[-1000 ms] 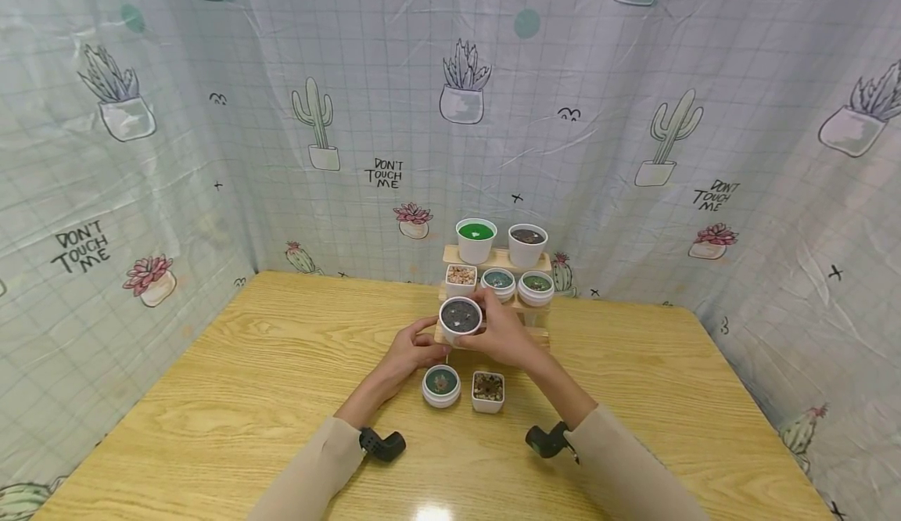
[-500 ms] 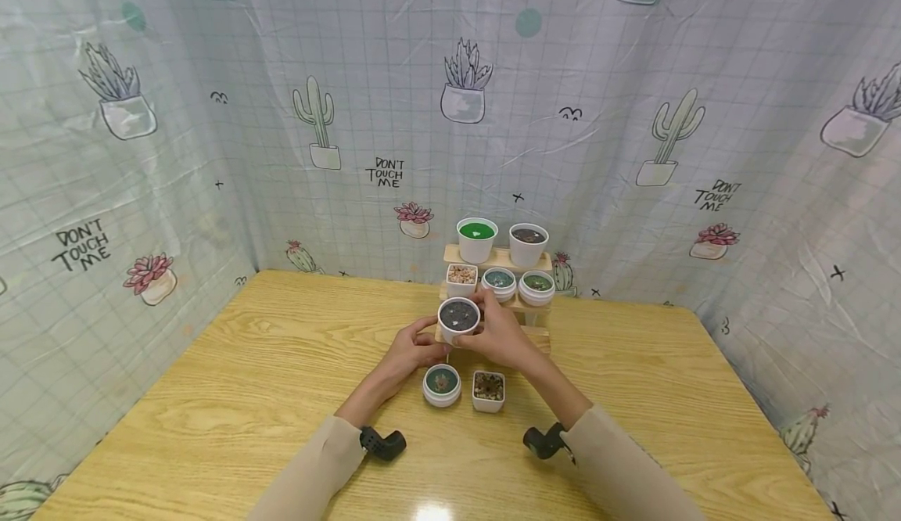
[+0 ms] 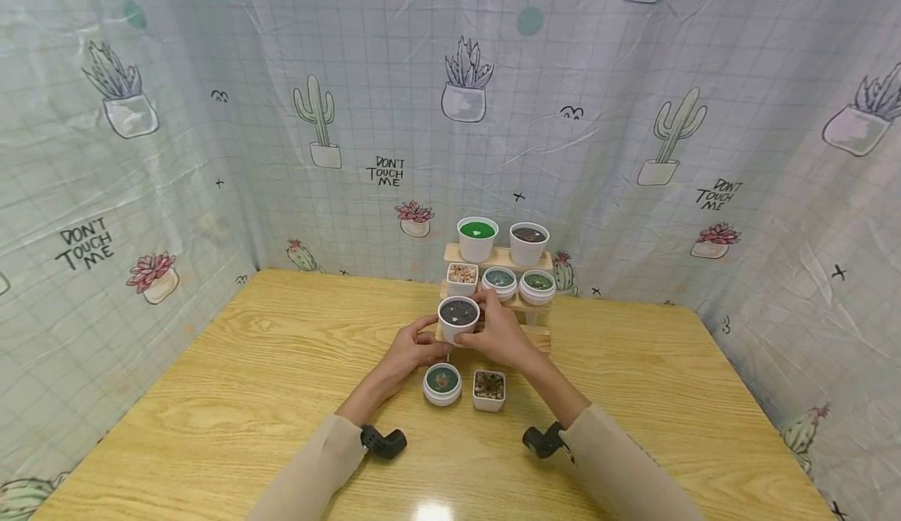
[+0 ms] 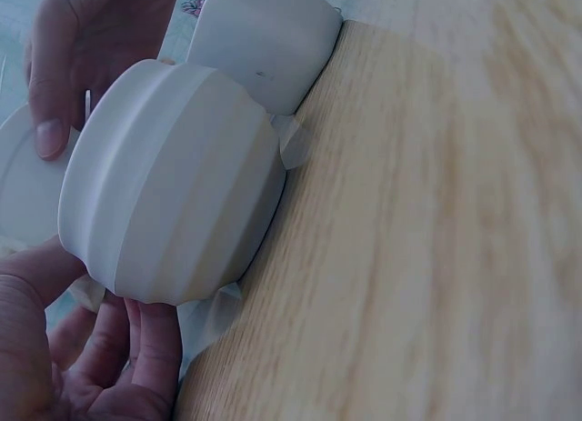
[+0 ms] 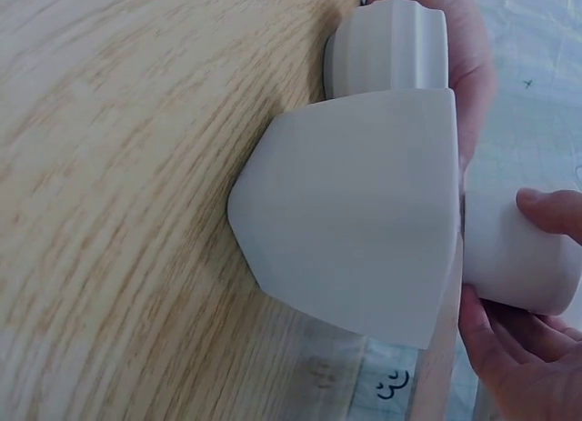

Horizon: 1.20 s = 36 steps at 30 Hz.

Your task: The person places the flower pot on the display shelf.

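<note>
In the head view my right hand (image 3: 503,335) holds a round white pot (image 3: 459,328) filled with dark grey soil, over the left part of the lowest shelf of a wooden tiered stand (image 3: 537,339). The right wrist view shows thumb and fingers on opposite sides of this smooth pot (image 5: 514,257). My left hand (image 3: 414,349) grips the left end of that shelf, its fingers beside the pot. Closer to me on the table stand a round ribbed pot (image 3: 441,397) with dark green filling and a square white pot (image 3: 488,405) with pebbles.
The top shelf carries a green-filled pot (image 3: 475,249) and a brown-filled pot (image 3: 527,253). On the middle shelf are a square pot of pale pebbles (image 3: 461,286) and two low round pots, one of them green-filled (image 3: 537,296). A printed curtain (image 3: 493,153) surrounds the wooden table (image 3: 317,333).
The held pot has shifted very slightly left with my right hand, and a little more of its side shows. My left hand and the other pots stay put.
</note>
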Motion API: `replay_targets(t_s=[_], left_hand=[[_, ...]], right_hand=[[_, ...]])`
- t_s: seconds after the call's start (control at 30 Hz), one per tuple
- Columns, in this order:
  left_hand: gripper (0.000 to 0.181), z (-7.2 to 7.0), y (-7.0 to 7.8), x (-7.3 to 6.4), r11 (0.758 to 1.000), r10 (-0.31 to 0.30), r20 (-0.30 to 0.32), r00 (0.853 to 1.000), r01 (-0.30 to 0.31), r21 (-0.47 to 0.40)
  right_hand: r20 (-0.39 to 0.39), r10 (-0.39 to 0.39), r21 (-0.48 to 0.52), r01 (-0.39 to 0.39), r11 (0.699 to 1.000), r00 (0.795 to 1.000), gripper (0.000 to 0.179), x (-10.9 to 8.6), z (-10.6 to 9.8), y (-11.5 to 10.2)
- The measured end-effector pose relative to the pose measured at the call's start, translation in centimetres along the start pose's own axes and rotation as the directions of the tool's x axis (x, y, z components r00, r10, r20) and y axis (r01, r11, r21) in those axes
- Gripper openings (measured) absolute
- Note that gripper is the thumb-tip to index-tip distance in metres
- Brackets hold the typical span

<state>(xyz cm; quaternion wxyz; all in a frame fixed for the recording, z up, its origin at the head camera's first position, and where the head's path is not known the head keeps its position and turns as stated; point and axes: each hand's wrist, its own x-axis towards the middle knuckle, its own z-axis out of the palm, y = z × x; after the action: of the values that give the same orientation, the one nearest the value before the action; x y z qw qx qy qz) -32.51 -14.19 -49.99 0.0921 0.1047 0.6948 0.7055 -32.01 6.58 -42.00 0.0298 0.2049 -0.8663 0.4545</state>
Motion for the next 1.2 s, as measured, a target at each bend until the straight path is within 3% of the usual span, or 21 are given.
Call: replay_targets(t_s=[0.5,0.77,1.2], left_hand=[[0.076,0.1,0.1,0.0,1.0,0.001,-0.006,1.0,-0.001,-0.007],[0.075,0.0,0.0,0.0,1.0,0.001,-0.008,1.0,-0.001,-0.011],[0.076,0.0,0.1,0.0,1.0,-0.007,-0.001,1.0,0.007,0.006]], right_hand=[[0.025,0.016,0.015,-0.016,1.0,1.0,0.071,-0.1,-0.1,0.1],[0.043,-0.021,-0.005,0.021,1.0,0.999,0.07,-0.2,-0.2,0.2],[0.136,-0.029,0.08,0.018,0.997,0.99,0.069,-1.5,-1.7,1.0]])
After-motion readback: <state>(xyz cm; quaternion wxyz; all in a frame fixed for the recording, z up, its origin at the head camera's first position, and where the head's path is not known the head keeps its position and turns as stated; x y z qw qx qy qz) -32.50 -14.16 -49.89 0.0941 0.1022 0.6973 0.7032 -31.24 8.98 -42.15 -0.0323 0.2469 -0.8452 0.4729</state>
